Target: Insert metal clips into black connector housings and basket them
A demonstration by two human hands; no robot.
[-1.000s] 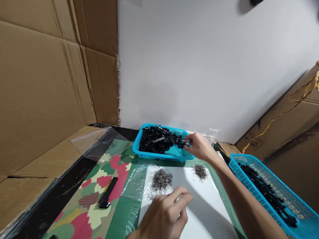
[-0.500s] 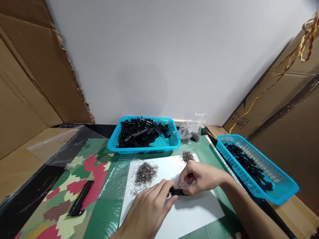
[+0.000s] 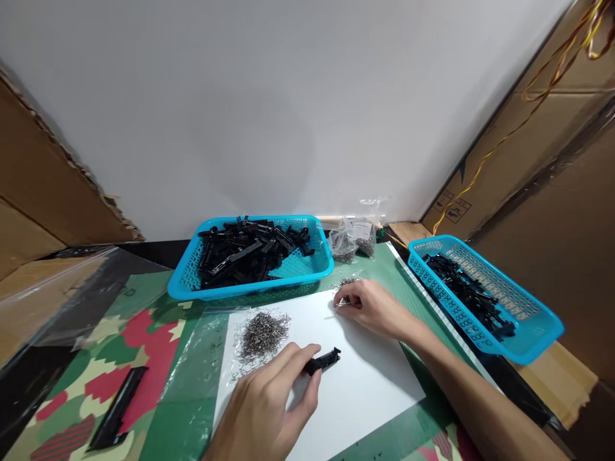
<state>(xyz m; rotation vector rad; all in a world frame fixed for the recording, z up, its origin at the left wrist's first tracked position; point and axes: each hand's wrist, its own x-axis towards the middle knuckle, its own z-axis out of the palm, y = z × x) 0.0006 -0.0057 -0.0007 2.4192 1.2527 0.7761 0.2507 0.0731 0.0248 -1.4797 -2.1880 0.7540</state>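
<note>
My left hand grips a small, narrow black plastic part between thumb and fingers, over a white sheet. The far end of this part, with small prongs, sticks out past the fingertips. Farther off, my right hand is closed in a pinch at the near edge of a small heap of tiny metal springs. What its fingertips hold, if anything, is too small to make out. A larger heap of tiny wire springs lies on the sheet, beyond my left hand.
A blue basket heaped with black parts stands at the back; another blue basket with black parts is on the right. Clear bags of small metal pieces sit between them. One long black part lies at left on the camouflage-patterned surface.
My right hand has left the black part and moved away to the small spring heap. My left hand still holds the part, now tilted up. The view has shifted right.
</note>
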